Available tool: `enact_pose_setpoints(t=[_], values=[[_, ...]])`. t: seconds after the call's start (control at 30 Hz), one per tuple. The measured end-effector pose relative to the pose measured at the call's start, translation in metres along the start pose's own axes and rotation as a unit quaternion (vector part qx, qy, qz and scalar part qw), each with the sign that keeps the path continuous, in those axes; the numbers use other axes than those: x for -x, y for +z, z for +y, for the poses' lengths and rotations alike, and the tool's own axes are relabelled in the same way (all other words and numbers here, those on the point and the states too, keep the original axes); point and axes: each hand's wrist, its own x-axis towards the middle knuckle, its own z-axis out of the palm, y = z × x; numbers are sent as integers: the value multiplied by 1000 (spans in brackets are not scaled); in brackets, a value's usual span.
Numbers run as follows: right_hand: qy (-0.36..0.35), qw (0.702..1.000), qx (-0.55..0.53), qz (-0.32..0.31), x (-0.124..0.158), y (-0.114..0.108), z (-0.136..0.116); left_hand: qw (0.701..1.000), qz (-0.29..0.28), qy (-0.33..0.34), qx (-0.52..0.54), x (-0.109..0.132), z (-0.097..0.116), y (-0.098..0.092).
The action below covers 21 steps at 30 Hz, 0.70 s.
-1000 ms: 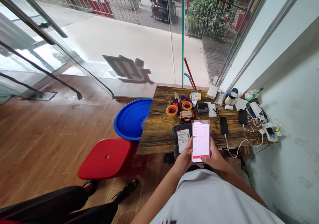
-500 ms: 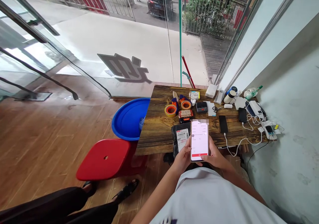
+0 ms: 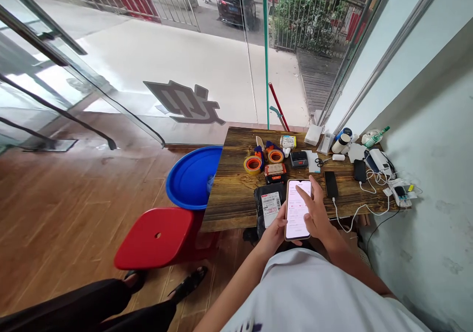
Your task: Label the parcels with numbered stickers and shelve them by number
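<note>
A smartphone [image 3: 296,218] with a bright white and pink screen is held upright in front of my body, over the near edge of the wooden table. My left hand [image 3: 275,229] grips its lower left side. My right hand [image 3: 316,214] is off the phone's edge, fingers apart, with the index finger stretched over the upper screen; whether it touches the glass I cannot tell. Just left of the phone lies a black parcel [image 3: 263,191] with a white printed label [image 3: 271,206]. Another black phone [image 3: 331,184], plugged into a white cable, rests to the right.
The wooden table [image 3: 232,189] bears tape dispensers [image 3: 253,163], a small black printer [image 3: 299,159], scissors [image 3: 322,162], bottles [image 3: 340,143] and a power strip [image 3: 401,196]. A red stool [image 3: 155,238] and blue basin [image 3: 192,179] stand left. Another person's legs [image 3: 74,300] reach in at lower left.
My right hand has left the phone's lower right edge and moved up, its index finger now over the upper screen. The screen shows a different page, without the red bar at the bottom.
</note>
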Motion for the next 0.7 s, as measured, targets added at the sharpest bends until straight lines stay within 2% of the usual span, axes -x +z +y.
enact_pose_setpoints(t=[0.13,0.33,0.57,0.63,0.7], values=[[2,998,63,-11,-13,-1,-4,1000,-8,-5,-11,-1,0,1],[16,1000,20,17,-7,3,-2,1000,-3,-2,-22,-1,0,2],[39,999,16,6,-7,3,0,1000,-2,-13,-28,-5,1,2],[53,998,20,1,-8,4,0,999,0,-17,-33,-6,0,1],[86,996,8,28,-5,8,0,999,0,-19,-38,-8,-2,-2]])
